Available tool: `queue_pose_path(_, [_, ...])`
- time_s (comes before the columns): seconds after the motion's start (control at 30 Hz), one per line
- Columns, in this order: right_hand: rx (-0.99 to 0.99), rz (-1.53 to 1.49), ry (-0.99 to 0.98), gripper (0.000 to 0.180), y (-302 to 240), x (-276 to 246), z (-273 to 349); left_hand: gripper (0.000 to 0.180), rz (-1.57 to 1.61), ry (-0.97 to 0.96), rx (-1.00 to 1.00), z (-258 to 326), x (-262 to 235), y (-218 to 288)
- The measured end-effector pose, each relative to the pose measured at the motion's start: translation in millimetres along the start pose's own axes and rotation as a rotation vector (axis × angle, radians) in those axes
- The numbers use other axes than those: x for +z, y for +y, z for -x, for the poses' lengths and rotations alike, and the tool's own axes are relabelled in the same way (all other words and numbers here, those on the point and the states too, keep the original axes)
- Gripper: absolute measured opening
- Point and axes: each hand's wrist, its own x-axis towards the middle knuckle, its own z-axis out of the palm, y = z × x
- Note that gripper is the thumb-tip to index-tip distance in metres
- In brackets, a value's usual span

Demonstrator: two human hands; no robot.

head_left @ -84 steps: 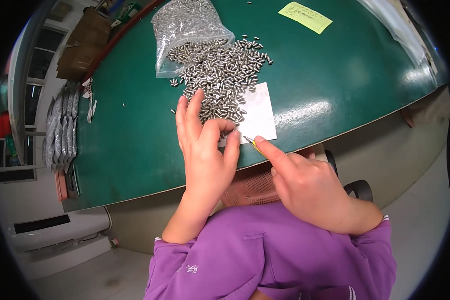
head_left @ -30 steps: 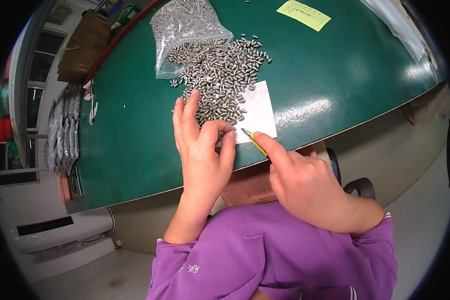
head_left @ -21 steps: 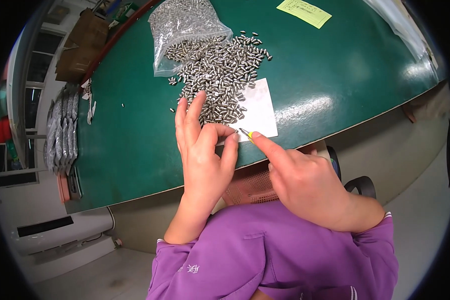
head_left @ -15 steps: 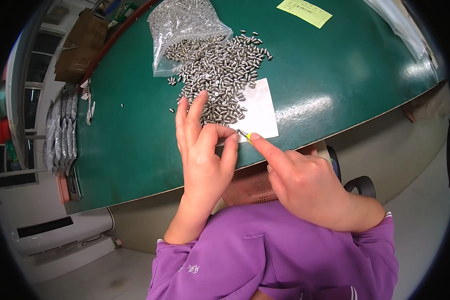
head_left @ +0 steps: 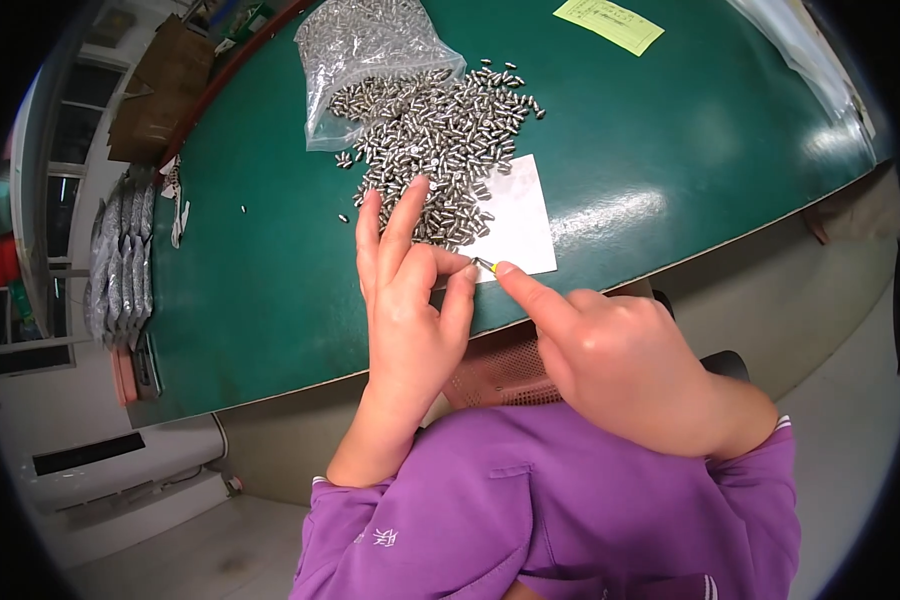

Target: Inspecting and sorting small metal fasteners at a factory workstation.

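Through the head view, I see the left hand (head_left: 410, 315) pinching a tiny, silvery metal piece (head_left: 474, 262) over the square white paper sheet (head_left: 525, 215). The right hand (head_left: 615, 345) grips a slim yellow-and-dark tool (head_left: 486, 265), tip beside it. I judge the piece light, rigid, slippery; best pinched by its sides.

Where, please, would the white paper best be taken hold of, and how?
Probably pinch the white paper by its right edge, coming from the right: that side looks flat and bare, while metal parts crowd its left side, near the left hand.
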Motion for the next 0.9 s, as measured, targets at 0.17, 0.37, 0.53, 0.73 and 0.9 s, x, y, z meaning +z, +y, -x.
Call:
queue_pose_path(0.17, [0.04,0.017,0.088,0.055,4,11,12,0.018,0.082,-0.175,0.02,7,-13,12])
queue_pose_path(0.37, [0.06,-0.045,0.129,0.056,7,10,15,0.017,-0.085,0.028,-0.001,-4,-7,7])
queue_pose_path(0.53, [0.061,-0.047,0.128,0.055,6,10,15,0.014,-0.107,0.016,-0.008,-10,3,6])
queue_pose_path(0.73, [0.059,-0.043,0.126,0.055,7,11,14,0.016,-0.047,-0.063,0.031,-3,-5,4])
queue_pose_path(0.9, [0.037,0.018,0.117,0.056,5,11,14,0.017,0.022,0.013,-0.07,0,-7,11])
